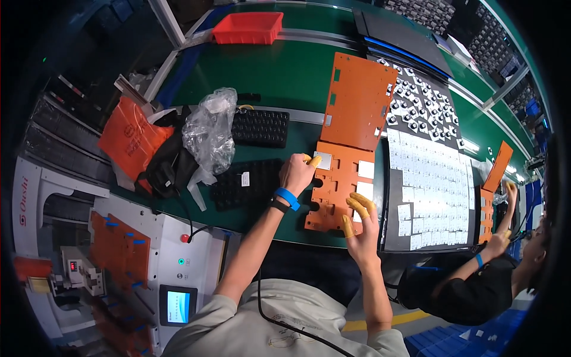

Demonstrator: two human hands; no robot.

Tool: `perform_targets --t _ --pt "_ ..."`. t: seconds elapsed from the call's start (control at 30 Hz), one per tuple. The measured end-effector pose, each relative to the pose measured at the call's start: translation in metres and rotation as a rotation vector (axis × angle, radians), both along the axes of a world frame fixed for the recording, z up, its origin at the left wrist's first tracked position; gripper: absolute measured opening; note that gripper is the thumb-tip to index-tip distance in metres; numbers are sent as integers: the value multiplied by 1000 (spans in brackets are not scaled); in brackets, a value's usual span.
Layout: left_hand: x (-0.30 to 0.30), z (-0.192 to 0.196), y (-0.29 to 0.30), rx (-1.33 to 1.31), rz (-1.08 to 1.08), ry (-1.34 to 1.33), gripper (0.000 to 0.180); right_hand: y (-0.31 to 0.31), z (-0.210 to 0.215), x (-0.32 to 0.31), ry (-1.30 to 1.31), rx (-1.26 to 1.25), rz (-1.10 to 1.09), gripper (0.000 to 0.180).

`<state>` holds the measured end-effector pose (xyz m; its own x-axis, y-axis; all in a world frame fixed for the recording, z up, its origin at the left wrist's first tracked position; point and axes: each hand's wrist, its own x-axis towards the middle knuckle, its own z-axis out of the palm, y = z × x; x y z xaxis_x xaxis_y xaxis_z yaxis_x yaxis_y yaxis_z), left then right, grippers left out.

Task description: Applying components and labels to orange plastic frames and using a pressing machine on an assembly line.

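Note:
An orange hinged fixture (336, 199) lies unfolded on the green table in front of me, its orange lid (358, 101) laid back on the far side. My left hand (299, 172), with yellow finger covers and a blue wristband, pinches a white square circuit board (323, 160) at the fixture's upper left recess. Two more white boards, an upper right board (366, 169) and a lower right board (364, 191), sit along the right side. Over the lower right corner my right hand (363, 225) hovers with thumb and fingers apart, partly hiding a white piece beneath.
Right of the fixture, a black sheet carries rows of white boards (431, 184) and, beyond, small black-topped parts (419, 101). Black trays (259, 128) and a clear plastic bag (211, 128) lie left. A red bin (248, 28) stands far back. A co-worker (470, 285) works at right.

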<state>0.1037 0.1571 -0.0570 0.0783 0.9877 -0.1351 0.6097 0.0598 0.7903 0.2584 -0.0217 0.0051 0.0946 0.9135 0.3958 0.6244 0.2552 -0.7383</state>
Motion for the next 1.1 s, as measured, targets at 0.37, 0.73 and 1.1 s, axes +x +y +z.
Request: perform_targets --t 0.37,0.73,1.1 --pt "9 21 -7 -16 43 54 20 14 -2 -31 25 5 75 41" --pt "5 14 -3 -23 22 44 18 28 6 -65 10 54 195 44" --pt "-53 46 -43 -307 -141 -819 55 58 18 -55 -23 21 143 48"
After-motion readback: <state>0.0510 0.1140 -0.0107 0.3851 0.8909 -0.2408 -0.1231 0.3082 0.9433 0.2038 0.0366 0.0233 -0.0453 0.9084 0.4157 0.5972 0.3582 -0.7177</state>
